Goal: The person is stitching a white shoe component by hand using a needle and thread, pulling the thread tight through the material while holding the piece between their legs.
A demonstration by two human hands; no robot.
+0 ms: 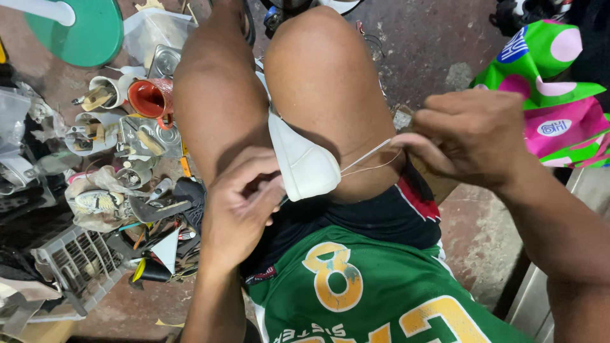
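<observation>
White curved leather-like piece lies across the knees, the left hand pinching its lower edge, the right hand closed on pale thread pulled taut. Left, a red cup stands empty; white cups hold tools. Bare floor beyond.

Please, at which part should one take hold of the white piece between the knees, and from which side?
Probably at its lower rounded end, from the left, where the left hand already pinches the white piece. That end sticks out free below the knees; the upper end is wedged between them. The right side carries taut thin threads pulled by the right hand.
</observation>
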